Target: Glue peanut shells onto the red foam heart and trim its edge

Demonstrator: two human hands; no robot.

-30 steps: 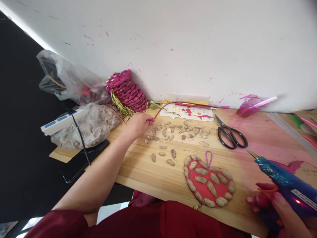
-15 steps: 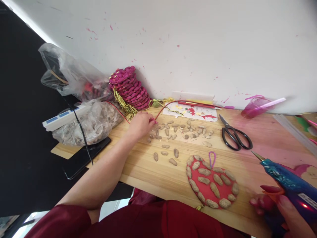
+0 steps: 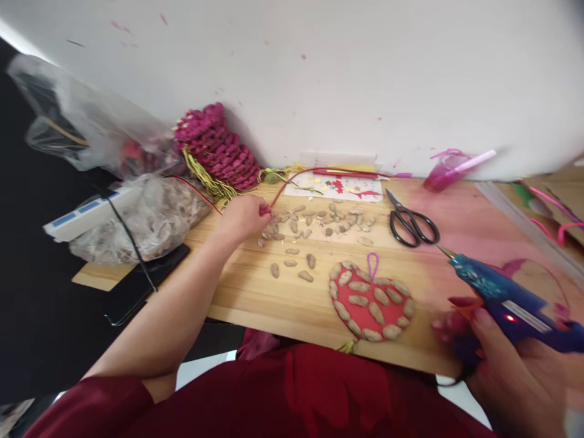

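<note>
**Peanuts by the left hand, glue gun in the right**

Loose peanuts [image 3: 319, 222] lie scattered across the far middle of the counter [image 3: 255, 298], the scatter running left to right. My left hand [image 3: 241, 218] is at its left end, fingers bunched over the nearest shells. I cannot tell whether one is pinched between them. The hands are well apart. My right hand [image 3: 511, 371] is low at the right edge, wrapped around the blue glue gun [image 3: 497, 295], whose nozzle points up and left.

Between the hands, near the front edge, lies the red heart [image 3: 370, 301], ringed and filled with peanuts. It is nearer the gun than the left hand.

Black scissors [image 3: 413, 225] lie beyond the heart, to the right of the scatter. A bag of shells [image 3: 146, 219] sits far left, and a magenta stack [image 3: 216, 146] leans against the white wall [image 3: 365, 73].
</note>
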